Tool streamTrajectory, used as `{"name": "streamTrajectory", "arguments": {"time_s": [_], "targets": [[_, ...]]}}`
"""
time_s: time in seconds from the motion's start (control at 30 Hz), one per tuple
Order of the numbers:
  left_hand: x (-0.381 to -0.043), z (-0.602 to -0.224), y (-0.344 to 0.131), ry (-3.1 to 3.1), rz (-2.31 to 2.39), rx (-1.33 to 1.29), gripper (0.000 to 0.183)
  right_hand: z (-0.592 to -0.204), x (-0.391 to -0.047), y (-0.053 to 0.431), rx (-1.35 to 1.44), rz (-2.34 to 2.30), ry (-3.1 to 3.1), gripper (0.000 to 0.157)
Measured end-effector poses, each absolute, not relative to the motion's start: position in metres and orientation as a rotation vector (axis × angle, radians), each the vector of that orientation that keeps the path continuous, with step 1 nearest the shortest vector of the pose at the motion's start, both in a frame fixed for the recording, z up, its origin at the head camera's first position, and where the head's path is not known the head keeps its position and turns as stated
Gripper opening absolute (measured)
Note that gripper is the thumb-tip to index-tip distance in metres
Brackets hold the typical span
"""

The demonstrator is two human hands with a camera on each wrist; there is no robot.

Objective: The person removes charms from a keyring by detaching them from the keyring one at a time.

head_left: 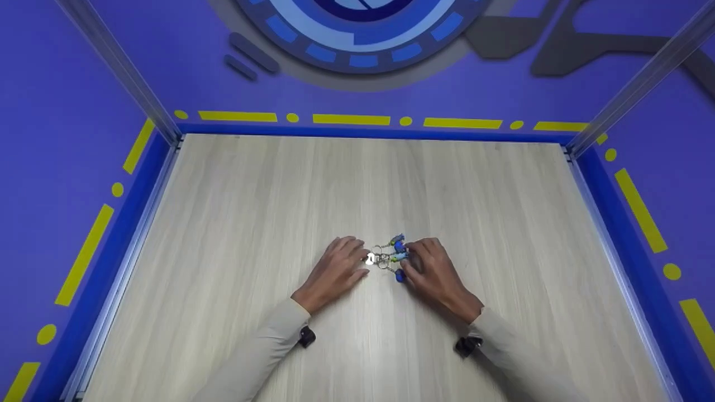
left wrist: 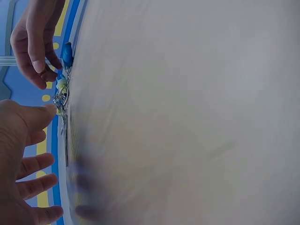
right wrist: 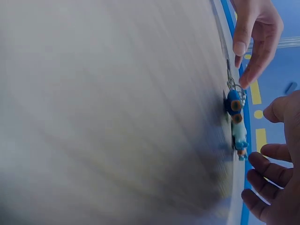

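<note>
A bunch of keychains lies on the wooden tabletop (head_left: pixel 368 190) between the two hands. Its silver rings and chains (head_left: pixel 382 265) join a shiny metal piece (head_left: pixel 370 258) on the left to several small blue and green figurines (head_left: pixel 400 276) on the right. My left hand (head_left: pixel 335 271) is beside the metal piece, fingers spread and relaxed; in the left wrist view its thumb is close to the rings (left wrist: pixel 61 99). Close to the figurines is my right hand (head_left: pixel 438 273), its fingers loosely bent and apart in the right wrist view, where a blue figurine (right wrist: pixel 233 103) shows. Contact is unclear.
Blue panels (head_left: pixel 363 103) with yellow markings stand around the table at the back and sides. Metal posts (head_left: pixel 120 67) rise at the back corners, and metal rails (head_left: pixel 128 251) run along the table's sides.
</note>
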State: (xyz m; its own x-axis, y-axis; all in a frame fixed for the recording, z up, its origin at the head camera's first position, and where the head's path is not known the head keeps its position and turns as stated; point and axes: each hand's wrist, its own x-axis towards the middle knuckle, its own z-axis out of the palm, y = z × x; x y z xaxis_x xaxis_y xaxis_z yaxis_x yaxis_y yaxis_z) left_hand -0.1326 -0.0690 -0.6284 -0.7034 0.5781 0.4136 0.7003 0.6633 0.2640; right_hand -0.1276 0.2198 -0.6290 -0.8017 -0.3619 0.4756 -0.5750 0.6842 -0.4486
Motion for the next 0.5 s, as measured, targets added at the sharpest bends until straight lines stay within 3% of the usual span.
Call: {"name": "streamTrajectory", "arguments": {"time_s": [0.5], "targets": [[-0.133, -0.637, -0.05, -2.501, -0.632, -0.994, 0.023, -0.635, -0.12, 0.203, 0.82, 0.806, -2.517, 0.033]]}}
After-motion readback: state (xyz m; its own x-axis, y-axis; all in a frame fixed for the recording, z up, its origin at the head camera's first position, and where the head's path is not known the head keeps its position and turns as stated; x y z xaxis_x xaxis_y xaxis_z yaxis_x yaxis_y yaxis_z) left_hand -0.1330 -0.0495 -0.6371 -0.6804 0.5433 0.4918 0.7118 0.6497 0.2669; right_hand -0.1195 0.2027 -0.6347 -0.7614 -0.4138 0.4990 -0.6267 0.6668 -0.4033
